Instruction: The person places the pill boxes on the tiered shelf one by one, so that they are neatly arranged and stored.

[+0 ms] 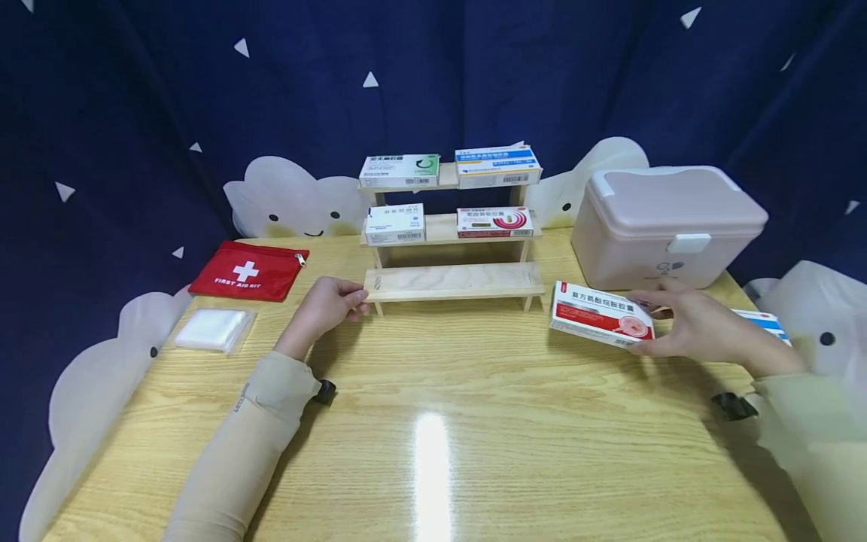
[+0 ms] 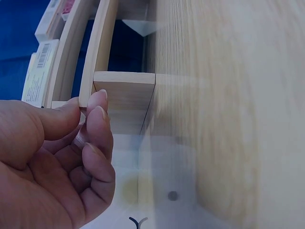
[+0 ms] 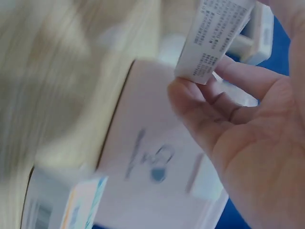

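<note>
My left hand (image 1: 323,307) pinches the left end of the lowest step of a three-tier wooden stand (image 1: 454,280). In the left wrist view, the thumb and fingertips grip the edge of that wooden step (image 2: 97,52). My right hand (image 1: 701,331) holds a red and white medicine box (image 1: 599,315) by its right end, to the right of the stand and in front of the pink case. The right wrist view shows a printed end of the medicine box (image 3: 212,43) between thumb and fingers. The lowest step bears no box.
On the upper tiers stand a green and white box (image 1: 400,172), a blue and white box (image 1: 497,167), a white box (image 1: 395,224) and a red-patterned box (image 1: 494,222). A pink case (image 1: 643,248), another box (image 1: 765,324), a red first aid pouch (image 1: 250,271) and a clear packet (image 1: 213,330) flank them.
</note>
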A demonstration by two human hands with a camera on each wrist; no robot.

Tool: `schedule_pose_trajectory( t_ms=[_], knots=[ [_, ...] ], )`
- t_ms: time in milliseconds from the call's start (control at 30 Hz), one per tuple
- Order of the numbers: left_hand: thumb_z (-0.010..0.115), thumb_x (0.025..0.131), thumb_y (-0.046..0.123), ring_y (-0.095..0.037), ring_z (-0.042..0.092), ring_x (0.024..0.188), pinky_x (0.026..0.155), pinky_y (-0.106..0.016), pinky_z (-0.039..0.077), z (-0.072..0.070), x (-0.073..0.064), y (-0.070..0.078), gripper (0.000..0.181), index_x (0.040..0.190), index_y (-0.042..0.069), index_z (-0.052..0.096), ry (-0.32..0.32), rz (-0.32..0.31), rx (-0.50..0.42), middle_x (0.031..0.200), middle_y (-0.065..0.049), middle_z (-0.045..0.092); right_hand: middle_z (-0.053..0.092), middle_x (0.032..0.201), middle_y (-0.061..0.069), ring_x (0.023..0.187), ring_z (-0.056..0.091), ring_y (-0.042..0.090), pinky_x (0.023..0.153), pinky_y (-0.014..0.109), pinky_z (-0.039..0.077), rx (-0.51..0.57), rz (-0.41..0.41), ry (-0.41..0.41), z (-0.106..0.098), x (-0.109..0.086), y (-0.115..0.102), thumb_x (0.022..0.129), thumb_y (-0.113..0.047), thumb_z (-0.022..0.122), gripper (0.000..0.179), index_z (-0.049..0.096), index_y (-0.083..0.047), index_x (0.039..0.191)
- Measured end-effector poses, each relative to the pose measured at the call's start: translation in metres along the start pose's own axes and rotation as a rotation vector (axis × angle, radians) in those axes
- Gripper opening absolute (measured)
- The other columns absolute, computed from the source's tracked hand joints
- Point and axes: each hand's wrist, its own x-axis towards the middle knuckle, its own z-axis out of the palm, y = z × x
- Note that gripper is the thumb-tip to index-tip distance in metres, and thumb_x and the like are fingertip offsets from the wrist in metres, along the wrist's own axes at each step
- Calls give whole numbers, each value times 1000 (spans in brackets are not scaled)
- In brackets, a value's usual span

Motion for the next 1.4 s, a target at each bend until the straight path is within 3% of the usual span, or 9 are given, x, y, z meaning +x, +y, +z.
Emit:
schedule_pose_trajectory(
  t_ms=[167, 467, 767, 1033, 1400],
  knots=[
    [57, 102, 15, -22, 65, 78, 75, -33, 53, -1, 0, -3, 30, 124, -5, 65, -2, -4, -15, 95, -17, 72, 56, 112, 11, 98, 63, 29, 80, 50, 50, 24, -28, 25, 3, 13, -30, 65, -37, 94, 82, 61, -5, 132],
    [58, 102, 14, -21, 64, 78, 78, -36, 54, -2, 2, -4, 29, 123, -5, 65, 1, -9, -32, 95, -17, 72, 52, 119, 9, 103, 62, 28, 88, 52, 48, 131, -66, 1, 11, 51, -75, 69, -30, 92, 77, 59, -11, 136],
    [58, 102, 15, -26, 66, 84, 79, -36, 55, -1, 2, 1, 30, 124, -5, 65, -7, -4, -38, 97, -19, 72, 48, 122, 15, 106, 60, 31, 91, 48, 49, 199, -142, -56, 30, 96, -106, 71, -23, 90, 81, 53, -2, 140],
    [58, 102, 15, -28, 67, 81, 80, -39, 54, -1, 2, 1, 29, 121, -6, 66, 0, 29, -20, 93, -18, 72, 45, 125, 14, 109, 58, 32, 95, 45, 50, 266, -131, -75, 46, 125, -129, 71, -25, 91, 82, 53, -3, 140],
    [58, 102, 14, -28, 67, 81, 80, -40, 55, -1, 3, -3, 31, 123, -7, 64, 0, 23, -38, 94, -19, 72, 43, 132, 13, 104, 48, 26, 89, 39, 46, 170, -118, -99, 73, 164, -162, 74, -33, 89, 85, 51, -5, 144]
  ],
)
